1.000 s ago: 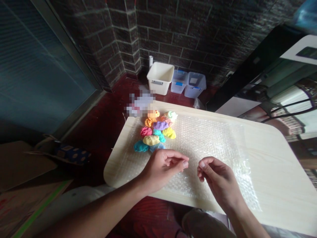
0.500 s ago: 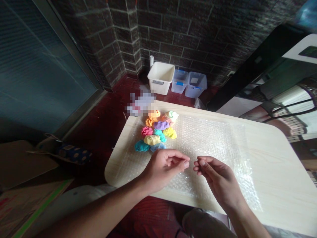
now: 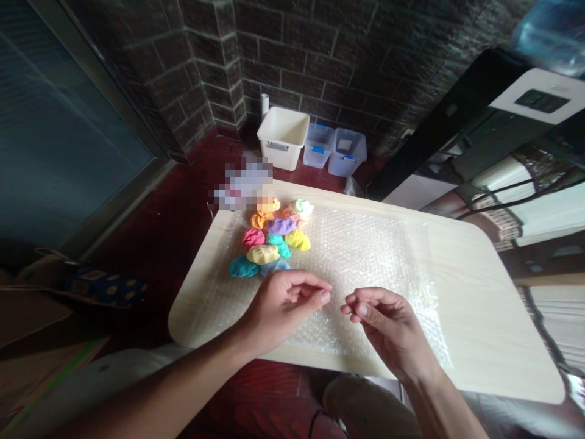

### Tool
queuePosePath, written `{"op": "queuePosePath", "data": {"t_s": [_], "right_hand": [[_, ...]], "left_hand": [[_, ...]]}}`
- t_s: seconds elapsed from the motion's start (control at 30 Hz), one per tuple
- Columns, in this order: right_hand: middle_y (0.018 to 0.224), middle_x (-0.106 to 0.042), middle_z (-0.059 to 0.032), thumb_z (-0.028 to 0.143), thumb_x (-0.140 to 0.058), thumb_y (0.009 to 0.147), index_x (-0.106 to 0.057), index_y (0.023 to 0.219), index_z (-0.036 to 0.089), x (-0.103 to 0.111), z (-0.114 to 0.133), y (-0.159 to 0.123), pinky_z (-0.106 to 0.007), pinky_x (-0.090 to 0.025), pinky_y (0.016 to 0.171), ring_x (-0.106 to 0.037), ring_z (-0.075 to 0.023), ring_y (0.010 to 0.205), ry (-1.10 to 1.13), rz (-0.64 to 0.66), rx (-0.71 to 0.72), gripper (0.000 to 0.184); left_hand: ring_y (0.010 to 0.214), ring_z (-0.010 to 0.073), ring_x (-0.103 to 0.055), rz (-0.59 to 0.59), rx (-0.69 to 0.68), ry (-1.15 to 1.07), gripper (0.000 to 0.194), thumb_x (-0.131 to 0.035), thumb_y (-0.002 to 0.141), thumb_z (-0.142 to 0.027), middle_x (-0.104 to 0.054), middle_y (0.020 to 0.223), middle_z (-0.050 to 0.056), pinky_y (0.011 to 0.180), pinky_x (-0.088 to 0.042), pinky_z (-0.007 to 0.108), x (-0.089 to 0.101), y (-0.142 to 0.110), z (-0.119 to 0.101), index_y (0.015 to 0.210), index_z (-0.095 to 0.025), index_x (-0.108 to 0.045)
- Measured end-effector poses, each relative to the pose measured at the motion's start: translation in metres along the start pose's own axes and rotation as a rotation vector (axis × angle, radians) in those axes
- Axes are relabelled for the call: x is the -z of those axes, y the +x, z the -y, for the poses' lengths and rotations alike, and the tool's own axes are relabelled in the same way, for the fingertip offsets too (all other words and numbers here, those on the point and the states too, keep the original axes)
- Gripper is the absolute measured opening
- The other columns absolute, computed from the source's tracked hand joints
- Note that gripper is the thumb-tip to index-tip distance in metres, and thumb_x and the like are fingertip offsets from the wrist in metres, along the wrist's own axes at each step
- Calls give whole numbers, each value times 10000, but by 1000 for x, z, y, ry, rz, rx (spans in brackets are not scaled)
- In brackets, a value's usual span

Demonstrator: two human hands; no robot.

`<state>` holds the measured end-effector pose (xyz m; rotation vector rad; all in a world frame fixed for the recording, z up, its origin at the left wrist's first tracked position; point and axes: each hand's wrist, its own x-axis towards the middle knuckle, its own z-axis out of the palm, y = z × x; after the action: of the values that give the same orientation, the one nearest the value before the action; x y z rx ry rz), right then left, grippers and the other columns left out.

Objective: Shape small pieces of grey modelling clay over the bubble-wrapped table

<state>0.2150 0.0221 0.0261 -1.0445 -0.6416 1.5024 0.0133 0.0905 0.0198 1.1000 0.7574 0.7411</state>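
Note:
My left hand (image 3: 290,305) is over the bubble wrap (image 3: 365,250), its thumb and forefinger brought together in a pinch. Facing it, my right hand (image 3: 386,320) has its fingertips closed against the thumb. A small gap separates the two hands, and whatever either one may hold is too small to make out. Just beyond my left hand lie several soft, crumpled coloured lumps, among them a pale blue one (image 3: 275,267), a cream one (image 3: 262,254), a teal one (image 3: 243,266), a purple one (image 3: 281,227) and a yellow one (image 3: 298,239).
The bubble wrap lies flat on a pale wooden table (image 3: 475,292) with rounded corners. Past its far edge, a white bin (image 3: 284,137) and two clear plastic boxes (image 3: 347,152) stand on the red floor by a dark brick wall. Cardboard (image 3: 31,311) is at the left.
The view has turned a little to the right, so the table and lumps appear further left. Both hands keep nearly the same pinched pose and spacing.

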Motion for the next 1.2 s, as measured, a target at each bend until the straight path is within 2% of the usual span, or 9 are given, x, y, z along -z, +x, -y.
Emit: {"op": "queuePosePath", "data": {"t_s": [0.13, 0.33, 0.43, 0.53, 0.7, 0.87, 1.03, 1.2], "right_hand": [[927, -863, -59, 180, -901, 812, -861, 973, 232, -3, 2, -6, -142, -634, 689, -826, -153, 836, 40, 95, 6, 175], [914, -860, -52, 164, -874, 844, -858, 987, 236, -3, 5, -12, -144, -630, 666, -828, -154, 824, 77, 153, -11, 160], [846, -847, -58, 231, -830, 902, -849, 985, 215, -4, 6, -11, -152, -614, 631, -812, -139, 741, 89, 173, -28, 87], [752, -798, -51, 292, -793, 936, -825, 911, 189, -4, 5, -9, -161, -565, 545, -743, -117, 625, 92, 158, -32, 111], [672, -674, 5, 260, -878, 841, -751, 798, 193, -4, 4, -8, -143, -467, 515, -604, -83, 583, 153, 128, -12, 150], [749, -729, -25, 228, -878, 828, -802, 875, 208, 0, 7, -9, -127, -501, 537, -648, -87, 631, 168, 96, -107, 92], [744, -753, -35, 243, -898, 805, -844, 926, 207, 4, 7, -10, -114, -536, 524, -677, -86, 606, 202, 67, -164, 137], [655, -682, 9, 262, -925, 774, -791, 798, 204, 1, 6, -8, -87, -462, 410, -593, -58, 492, 234, 102, -127, 148]], "left_hand": [[826, 156, -747, -3, 3, 3, 170, -785, 874, -262, -804, 887, 70, 723, -576, 208, 1, -1, 0, 989, -137, -793], [823, 153, -748, -6, -6, 0, 155, -787, 867, -251, -808, 885, 62, 730, -583, 207, 0, 0, -1, 982, -148, -797], [808, 151, -746, -10, -5, 19, 147, -785, 867, -249, -806, 878, 61, 721, -583, 207, -1, 0, -2, 971, -146, -797], [794, 152, -746, -17, 2, 28, 150, -785, 861, -251, -805, 863, 62, 718, -583, 210, -1, -1, -4, 961, -139, -794], [801, 165, -751, -17, 12, 34, 159, -784, 859, -260, -803, 856, 68, 730, -594, 227, -2, -1, -5, 958, -136, -791], [806, 183, -761, -14, 14, 37, 174, -783, 857, -275, -807, 868, 78, 731, -608, 249, -2, -1, -5, 961, -136, -792], [808, 180, -761, -13, 16, 33, 183, -786, 857, -274, -808, 876, 79, 745, -608, 248, -2, -1, -4, 971, -131, -791], [795, 161, -748, -15, 24, 38, 168, -790, 857, -263, -801, 858, 67, 737, -594, 228, -2, -1, -4, 963, -133, -790]]}}
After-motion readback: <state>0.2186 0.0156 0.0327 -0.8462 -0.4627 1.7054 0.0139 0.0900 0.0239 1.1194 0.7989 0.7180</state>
